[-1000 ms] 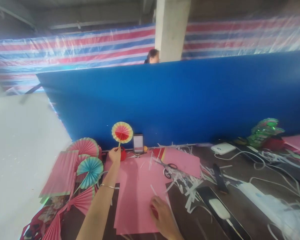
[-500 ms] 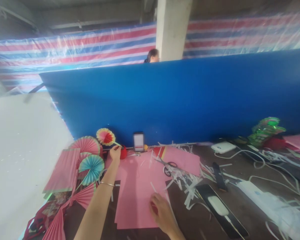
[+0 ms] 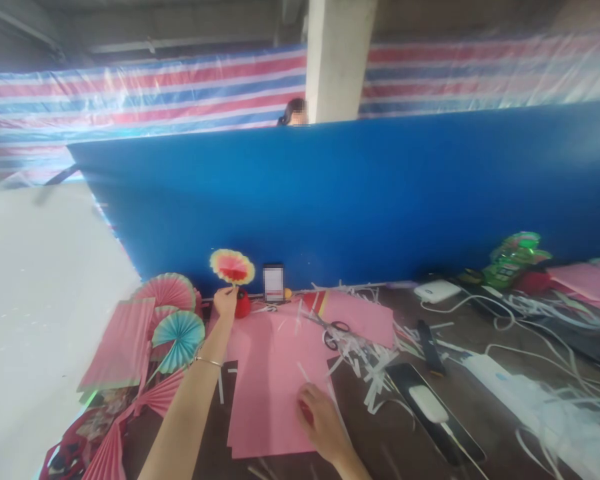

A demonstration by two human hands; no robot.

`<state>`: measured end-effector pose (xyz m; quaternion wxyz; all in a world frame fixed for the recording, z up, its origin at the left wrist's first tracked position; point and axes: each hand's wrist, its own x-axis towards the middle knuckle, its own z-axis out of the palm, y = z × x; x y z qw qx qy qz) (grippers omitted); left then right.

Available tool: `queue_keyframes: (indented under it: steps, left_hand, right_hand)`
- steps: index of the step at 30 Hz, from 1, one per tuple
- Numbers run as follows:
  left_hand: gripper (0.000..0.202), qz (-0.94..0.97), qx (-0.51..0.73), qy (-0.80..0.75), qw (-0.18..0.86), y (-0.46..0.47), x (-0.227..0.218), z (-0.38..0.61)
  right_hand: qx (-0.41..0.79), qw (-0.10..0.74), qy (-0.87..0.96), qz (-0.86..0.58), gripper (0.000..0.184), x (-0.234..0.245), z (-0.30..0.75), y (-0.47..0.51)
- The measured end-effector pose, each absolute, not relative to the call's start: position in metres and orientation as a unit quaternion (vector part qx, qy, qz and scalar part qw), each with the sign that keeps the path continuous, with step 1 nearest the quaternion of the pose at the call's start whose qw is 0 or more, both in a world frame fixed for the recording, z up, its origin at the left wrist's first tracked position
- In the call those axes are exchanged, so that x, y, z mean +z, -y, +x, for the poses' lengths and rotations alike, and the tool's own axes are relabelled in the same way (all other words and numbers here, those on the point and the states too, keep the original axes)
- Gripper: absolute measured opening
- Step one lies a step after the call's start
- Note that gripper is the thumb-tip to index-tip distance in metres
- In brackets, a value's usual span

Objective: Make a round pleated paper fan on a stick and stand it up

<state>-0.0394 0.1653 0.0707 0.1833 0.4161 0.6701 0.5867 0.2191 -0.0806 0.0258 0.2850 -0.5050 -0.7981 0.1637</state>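
My left hand (image 3: 225,301) reaches to the far edge of the table, pinching the stick of a small round paper fan (image 3: 233,266) with red, yellow and green rings, held up in front of the blue partition. A red round object (image 3: 242,303) sits just right of that hand. My right hand (image 3: 318,421) rests near the front on a large pink paper sheet (image 3: 270,380), fingers curled over a small red item that I cannot make out.
Finished pink and teal paper fans (image 3: 177,337) pile at the left. A phone (image 3: 273,283) leans on the blue partition (image 3: 360,200). Scissors (image 3: 336,330), white paper strips, a black phone with a white charger (image 3: 427,407), a power strip (image 3: 510,383) and cables lie to the right. A person's head shows behind the partition.
The small fan in my left hand tipped down to the left, then came back up and now stands upright again. My right hand has stayed on the pink sheet.
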Motion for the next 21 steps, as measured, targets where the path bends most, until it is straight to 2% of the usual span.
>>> queue_keyframes:
  steps: [21]
  left_hand:
    - [0.03, 0.448, 0.453, -0.76, 0.127, -0.142, 0.092, -0.015]
  right_hand:
    - [0.167, 0.296, 0.796, -0.501, 0.015, 0.026, 0.219, 0.08]
